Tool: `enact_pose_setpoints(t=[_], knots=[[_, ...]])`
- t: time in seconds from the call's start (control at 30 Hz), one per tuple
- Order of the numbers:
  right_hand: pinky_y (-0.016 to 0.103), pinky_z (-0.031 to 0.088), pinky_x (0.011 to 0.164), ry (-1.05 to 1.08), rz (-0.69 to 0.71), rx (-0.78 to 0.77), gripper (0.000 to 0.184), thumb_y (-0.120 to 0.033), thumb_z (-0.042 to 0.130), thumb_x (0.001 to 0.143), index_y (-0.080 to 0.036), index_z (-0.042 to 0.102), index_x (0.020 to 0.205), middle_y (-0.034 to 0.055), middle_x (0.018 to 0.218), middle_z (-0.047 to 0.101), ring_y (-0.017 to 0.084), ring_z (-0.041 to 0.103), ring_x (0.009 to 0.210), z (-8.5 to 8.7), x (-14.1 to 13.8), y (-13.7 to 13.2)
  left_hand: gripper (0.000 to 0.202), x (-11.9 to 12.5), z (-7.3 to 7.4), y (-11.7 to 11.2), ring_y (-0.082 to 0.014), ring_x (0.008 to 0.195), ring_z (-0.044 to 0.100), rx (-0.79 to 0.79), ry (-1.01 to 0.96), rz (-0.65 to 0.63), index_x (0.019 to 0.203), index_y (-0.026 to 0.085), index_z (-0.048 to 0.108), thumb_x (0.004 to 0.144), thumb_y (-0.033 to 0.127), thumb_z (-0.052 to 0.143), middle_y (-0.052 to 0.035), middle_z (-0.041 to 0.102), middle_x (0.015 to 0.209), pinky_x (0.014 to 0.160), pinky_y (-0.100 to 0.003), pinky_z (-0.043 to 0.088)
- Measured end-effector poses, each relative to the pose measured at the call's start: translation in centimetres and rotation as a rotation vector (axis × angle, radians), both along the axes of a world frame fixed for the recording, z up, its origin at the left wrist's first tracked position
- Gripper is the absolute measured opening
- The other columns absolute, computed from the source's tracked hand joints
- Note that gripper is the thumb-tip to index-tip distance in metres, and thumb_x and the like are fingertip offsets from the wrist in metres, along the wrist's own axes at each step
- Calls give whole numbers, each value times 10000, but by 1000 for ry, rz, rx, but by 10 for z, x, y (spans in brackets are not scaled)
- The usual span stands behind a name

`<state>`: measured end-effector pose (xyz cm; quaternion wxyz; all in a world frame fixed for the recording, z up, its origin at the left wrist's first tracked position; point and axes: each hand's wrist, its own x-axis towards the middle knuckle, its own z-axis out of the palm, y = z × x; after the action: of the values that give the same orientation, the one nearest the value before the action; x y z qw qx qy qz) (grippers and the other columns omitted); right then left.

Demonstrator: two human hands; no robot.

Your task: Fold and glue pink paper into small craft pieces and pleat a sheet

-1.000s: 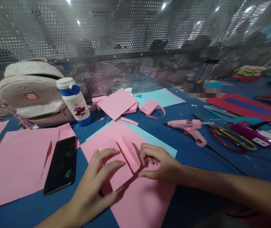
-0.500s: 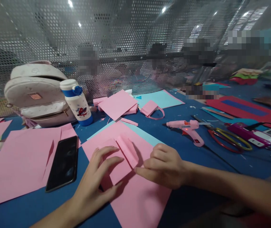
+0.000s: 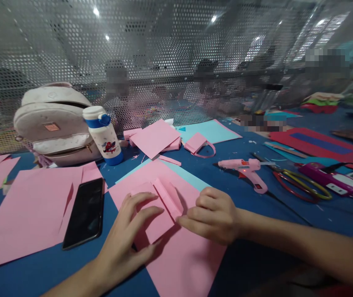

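Observation:
A small folded pink paper piece (image 3: 160,222) lies over a large pink paper sheet (image 3: 191,264), with a raised flap (image 3: 170,198) along its right side. My left hand (image 3: 133,227) grips the piece from the left, two fingers on top and the thumb along its near edge. At the flap's lower corner, my right hand (image 3: 210,214) is closed, thumb and index finger touching the paper there; whether they pinch it is hard to see, but the fingers are curled against it. A small pink paper bag with a strap handle (image 3: 196,142) sits farther back.
A pink hot glue gun (image 3: 246,167) and scissors (image 3: 303,185) lie right, near a purple power strip (image 3: 331,175). A phone (image 3: 85,212), a water bottle (image 3: 105,136) and a white backpack (image 3: 52,128) are left. A perforated metal screen (image 3: 164,53) stands behind.
The view has shifted slightly, so everything sits a little farther right and lower. Both hands keep nearly the same position on the folded paper.

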<state>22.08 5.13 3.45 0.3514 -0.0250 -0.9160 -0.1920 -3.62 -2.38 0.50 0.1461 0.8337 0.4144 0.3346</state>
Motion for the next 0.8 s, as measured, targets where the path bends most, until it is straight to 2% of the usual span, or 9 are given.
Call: enact_pose_setpoints(t=[0.3, 0.6, 0.8], knots=[[323, 319, 550, -6, 27, -14, 273, -81, 454, 919, -161, 715, 923, -23, 669, 646, 133, 418, 582, -1, 0, 1, 575, 0, 0, -2, -293, 1365, 397, 1, 48, -2, 1332, 298, 472, 813, 79, 585, -84, 425, 1453, 1168, -561, 247], [318, 324, 518, 16, 43, 35, 240, -88, 508, 879, -197, 721, 898, -33, 712, 665, 125, 421, 573, -4, -1, 4, 574, 0, 0, -1, -288, 1368, 384, -11, 47, -11, 1339, 308, 458, 825, 87, 590, -79, 410, 1458, 1173, -562, 223], [320, 306, 514, 34, 42, 56, 220, -106, 520, 894, -160, 732, 881, -28, 684, 669, 124, 414, 574, -8, -3, 5, 584, 0, 1, -2, -282, 1365, 387, -17, 49, -13, 1343, 316, 446, 827, 83, 590, -75, 408, 1457, 1175, -556, 219]])
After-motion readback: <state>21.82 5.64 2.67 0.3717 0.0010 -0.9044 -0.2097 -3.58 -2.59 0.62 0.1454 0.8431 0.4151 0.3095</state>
